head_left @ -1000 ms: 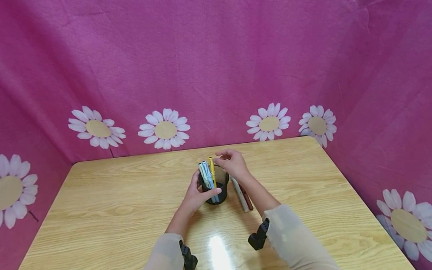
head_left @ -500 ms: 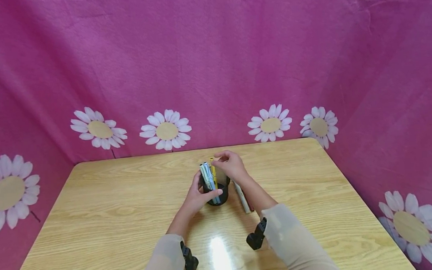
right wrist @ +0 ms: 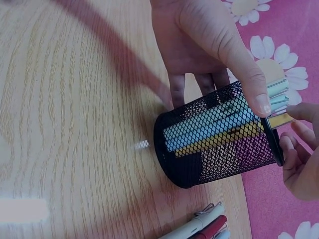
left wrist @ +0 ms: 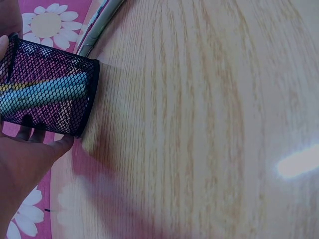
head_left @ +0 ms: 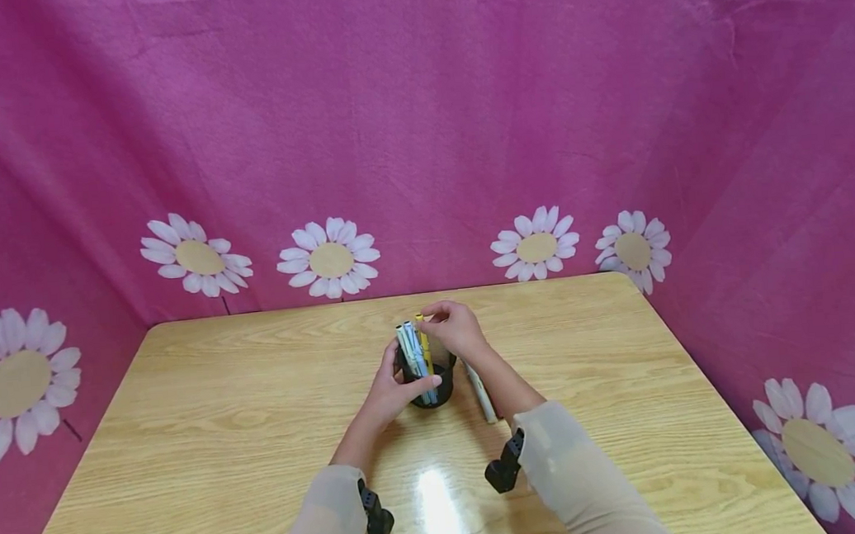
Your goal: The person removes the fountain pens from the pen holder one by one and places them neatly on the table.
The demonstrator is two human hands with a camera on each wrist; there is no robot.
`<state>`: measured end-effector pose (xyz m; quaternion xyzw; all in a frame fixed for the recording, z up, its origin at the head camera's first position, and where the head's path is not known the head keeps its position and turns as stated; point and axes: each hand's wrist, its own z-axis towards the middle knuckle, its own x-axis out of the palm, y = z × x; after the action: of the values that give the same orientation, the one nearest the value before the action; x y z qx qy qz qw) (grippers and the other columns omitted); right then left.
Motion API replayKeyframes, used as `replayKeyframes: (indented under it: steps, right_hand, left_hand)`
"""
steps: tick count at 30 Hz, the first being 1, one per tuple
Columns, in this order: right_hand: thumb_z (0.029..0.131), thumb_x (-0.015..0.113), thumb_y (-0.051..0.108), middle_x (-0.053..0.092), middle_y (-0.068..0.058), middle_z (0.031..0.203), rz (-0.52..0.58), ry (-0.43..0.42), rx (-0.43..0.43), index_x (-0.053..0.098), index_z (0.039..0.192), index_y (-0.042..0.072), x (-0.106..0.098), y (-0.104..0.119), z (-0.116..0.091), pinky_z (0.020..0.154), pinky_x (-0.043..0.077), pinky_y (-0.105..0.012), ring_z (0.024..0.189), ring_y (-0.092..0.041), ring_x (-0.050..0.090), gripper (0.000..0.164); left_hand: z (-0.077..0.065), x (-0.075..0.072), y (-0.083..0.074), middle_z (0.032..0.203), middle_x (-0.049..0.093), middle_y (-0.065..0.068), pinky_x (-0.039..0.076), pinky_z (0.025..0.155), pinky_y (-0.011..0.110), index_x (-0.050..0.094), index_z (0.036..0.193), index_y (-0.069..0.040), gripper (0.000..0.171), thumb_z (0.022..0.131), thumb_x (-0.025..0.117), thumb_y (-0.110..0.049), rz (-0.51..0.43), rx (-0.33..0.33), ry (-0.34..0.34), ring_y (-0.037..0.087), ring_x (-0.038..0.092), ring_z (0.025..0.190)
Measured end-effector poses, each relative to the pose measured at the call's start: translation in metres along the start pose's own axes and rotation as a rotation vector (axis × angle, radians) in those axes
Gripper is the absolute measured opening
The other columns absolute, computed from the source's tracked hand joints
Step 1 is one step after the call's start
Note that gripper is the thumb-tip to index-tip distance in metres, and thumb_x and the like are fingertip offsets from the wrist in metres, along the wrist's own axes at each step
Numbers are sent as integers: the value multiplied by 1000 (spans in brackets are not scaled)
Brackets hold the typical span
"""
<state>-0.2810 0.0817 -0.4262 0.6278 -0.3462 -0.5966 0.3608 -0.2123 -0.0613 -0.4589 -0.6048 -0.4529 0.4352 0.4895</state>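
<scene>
Two hands are busy at one black mesh cup (head_left: pixel 444 392), which is roughly midway between the left and right edges of the table (head_left: pixel 261 444), nearer its far edge. Compared with a second ago, the right hand (head_left: pixel 456 329) has closed in: its fingertips were just beside the yellow pen (head_left: pixel 426 354), and now they look to be pinching its top end, which pokes above the rim. So that's gone from reaching to having hold of it, with most of the pen down inside the cup. Left hand (head_left: pixel 387 392) has barely budged, curled round the cup's left side. Can't tell if the base touches the wood.

Material-wise, the cup's a see-through diamond-mesh cylinder with a solid dark rim. Pens are slim and straight, probably smooth plastic; pale blue and green pens (head_left: pixel 414 352) lean together next to the yellow one. Just beside the cup, toward the table's right edge, a pale grey pen (right wrist: pixel 192 228) and a dark red pen (right wrist: pixel 213 229) lie side by side. Tabletop's woodgrain, glossy enough to throw back a bright streak. Past the far edge hangs soft-looking pink cloth (head_left: pixel 417 119) with white daisies (head_left: pixel 330 260).
</scene>
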Motion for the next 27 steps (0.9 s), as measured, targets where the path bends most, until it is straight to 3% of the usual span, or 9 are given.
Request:
replayKeyframes:
  steps: [10,20,27]
  right_hand:
    - [82,71,22,66,-11,102,-96,81,-12,68,107,5,-1,1,2,76,50,-31,94,-22,59,30]
    - [83,71,22,66,-11,103,-105,74,-8,68,106,5,0,1,0,79,50,-33,96,-23,59,28]
    - [82,71,22,66,-11,98,-68,38,-46,67,104,6,-4,3,-7,75,50,-31,91,-23,60,27]
  left_hand:
    - [19,0,27,154,21,10,27,111,53,11,150,-22,94,80,74,-24,13,-2,-20,37,20,141]
    - [18,3,28,152,26,9,29,110,52,16,148,-21,89,81,74,-20,18,21,-46,35,25,140]
    - [18,0,26,153,24,11,29,110,52,15,149,-18,91,80,74,-19,7,23,-22,36,24,140]
